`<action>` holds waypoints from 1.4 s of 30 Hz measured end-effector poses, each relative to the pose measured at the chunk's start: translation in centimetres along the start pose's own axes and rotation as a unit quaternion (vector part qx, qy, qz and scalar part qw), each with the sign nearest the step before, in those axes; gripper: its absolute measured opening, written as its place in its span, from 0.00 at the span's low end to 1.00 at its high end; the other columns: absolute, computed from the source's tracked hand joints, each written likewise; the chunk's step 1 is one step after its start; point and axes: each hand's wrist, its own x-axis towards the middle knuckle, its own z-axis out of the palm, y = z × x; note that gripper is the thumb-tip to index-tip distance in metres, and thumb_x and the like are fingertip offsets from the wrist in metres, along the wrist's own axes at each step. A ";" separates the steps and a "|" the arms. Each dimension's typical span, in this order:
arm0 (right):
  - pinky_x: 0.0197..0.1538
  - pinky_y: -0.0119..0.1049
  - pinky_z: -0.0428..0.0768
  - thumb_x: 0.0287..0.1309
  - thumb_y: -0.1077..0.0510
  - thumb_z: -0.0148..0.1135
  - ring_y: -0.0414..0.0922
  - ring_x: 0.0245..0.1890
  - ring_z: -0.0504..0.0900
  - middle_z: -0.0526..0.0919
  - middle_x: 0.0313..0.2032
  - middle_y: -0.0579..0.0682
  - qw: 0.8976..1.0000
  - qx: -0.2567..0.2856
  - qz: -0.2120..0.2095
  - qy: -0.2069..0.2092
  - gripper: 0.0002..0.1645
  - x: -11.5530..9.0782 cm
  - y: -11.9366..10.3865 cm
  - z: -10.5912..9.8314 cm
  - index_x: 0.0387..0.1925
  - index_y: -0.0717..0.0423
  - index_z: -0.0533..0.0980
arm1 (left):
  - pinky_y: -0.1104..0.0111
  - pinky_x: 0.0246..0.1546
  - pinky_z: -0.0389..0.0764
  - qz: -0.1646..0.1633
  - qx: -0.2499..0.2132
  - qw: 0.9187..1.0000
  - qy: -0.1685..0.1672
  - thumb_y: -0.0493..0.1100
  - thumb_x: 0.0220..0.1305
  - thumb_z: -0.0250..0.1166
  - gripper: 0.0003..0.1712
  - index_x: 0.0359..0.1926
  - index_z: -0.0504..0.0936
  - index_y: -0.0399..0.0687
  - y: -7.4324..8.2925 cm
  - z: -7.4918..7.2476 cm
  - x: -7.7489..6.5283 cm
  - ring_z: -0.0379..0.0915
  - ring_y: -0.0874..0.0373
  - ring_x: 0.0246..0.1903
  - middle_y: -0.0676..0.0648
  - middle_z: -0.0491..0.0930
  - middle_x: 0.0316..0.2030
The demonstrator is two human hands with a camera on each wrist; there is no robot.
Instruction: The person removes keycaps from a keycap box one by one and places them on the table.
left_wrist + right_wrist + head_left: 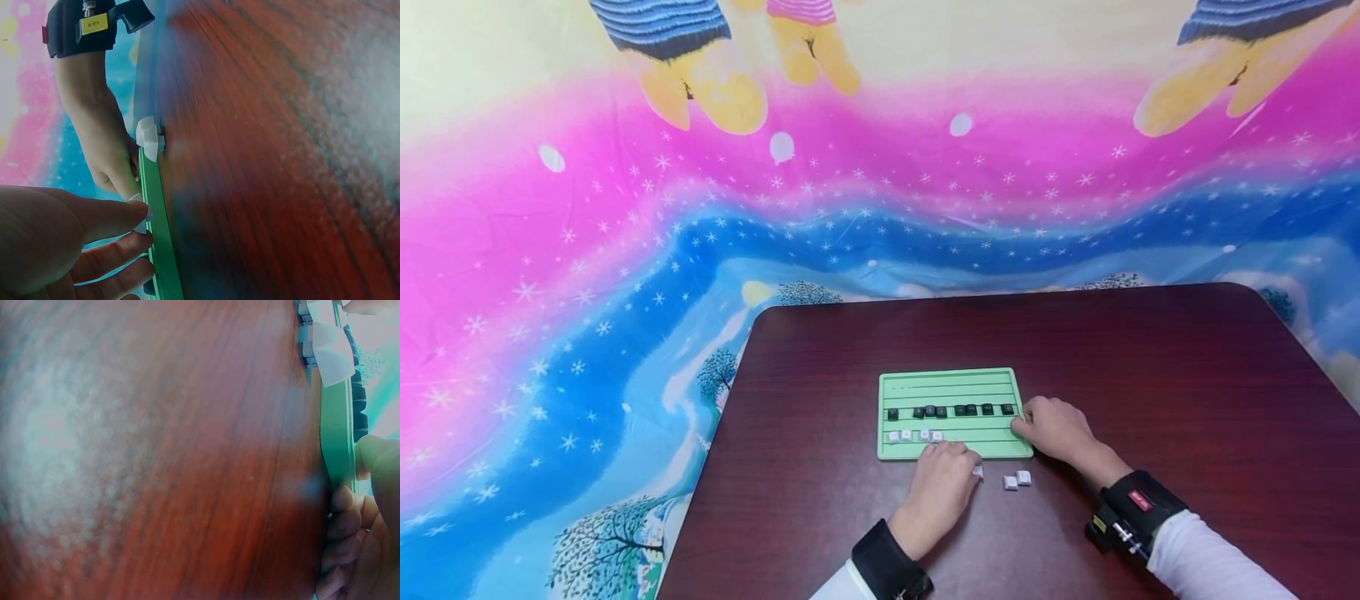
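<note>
A light green ridged tray [955, 450] lies on the table, with a row of black keycaps [972, 410] and a shorter row of white keycaps [906, 436] on it. At its front edge my left hand [936, 487] pinches a white keycap [141, 214] between thumb and finger. My right hand [1060, 429] grips the tray's right edge, thumb [369, 453] on top and the other fingers [344, 525] curled against the side. Two loose white keycaps [1017, 480] lie on the table in front of the tray, between the hands.
The dark red-brown wooden table [820, 358] has rounded far corners. Behind it hangs a colourful printed cloth [880, 183]. Black straps with small devices [1138, 512] are worn on both wrists, below white sleeves.
</note>
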 end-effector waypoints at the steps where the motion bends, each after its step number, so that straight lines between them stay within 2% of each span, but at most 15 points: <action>1: 0.21 0.33 0.52 0.55 0.51 0.60 0.38 0.16 0.55 0.56 0.13 0.39 1.000 0.000 0.000 0.000 0.24 0.0 0.0 0.0 0.10 0.46 0.60 | 0.75 0.30 0.65 0.001 0.001 1.000 -0.002 0.49 0.61 0.71 0.03 0.36 0.89 0.61 0.1 0.0 0.0 0.77 0.65 0.31 0.60 0.85 0.32; 6: 0.21 0.33 0.52 0.54 0.51 0.60 0.38 0.16 0.56 0.57 0.12 0.39 1.000 -0.001 0.002 0.000 0.23 0.0 0.0 0.1 0.10 0.46 0.60 | 0.76 0.30 0.64 0.006 0.001 1.000 -0.011 0.49 0.61 0.72 0.04 0.37 0.89 0.60 0.6 -0.1 0.1 0.77 0.65 0.31 0.60 0.85 0.32; 15: 0.21 0.33 0.53 0.54 0.51 0.60 0.39 0.16 0.56 0.57 0.12 0.40 1.000 0.000 0.000 0.003 0.24 0.0 0.0 0.1 0.10 0.46 0.60 | 0.76 0.29 0.62 0.021 0.009 1.000 0.002 0.50 0.57 0.74 0.07 0.38 0.88 0.60 1.2 0.3 0.2 0.76 0.65 0.30 0.60 0.85 0.32; 27: 0.21 0.33 0.53 0.54 0.51 0.60 0.39 0.16 0.56 0.56 0.12 0.39 1.000 0.001 -0.001 0.004 0.24 0.0 0.0 0.1 0.10 0.45 0.60 | 0.75 0.29 0.64 0.024 0.031 0.999 -0.032 0.52 0.57 0.74 0.07 0.37 0.88 0.62 1.8 0.4 0.4 0.77 0.65 0.30 0.60 0.84 0.31; 42: 0.21 0.33 0.52 0.55 0.51 0.60 0.39 0.16 0.56 0.56 0.12 0.40 1.000 0.003 -0.001 0.002 0.24 0.0 0.0 0.1 0.11 0.46 0.60 | 0.74 0.28 0.63 0.036 0.056 0.998 -0.017 0.53 0.54 0.75 0.06 0.32 0.87 0.62 2.3 1.0 0.6 0.76 0.65 0.28 0.61 0.83 0.29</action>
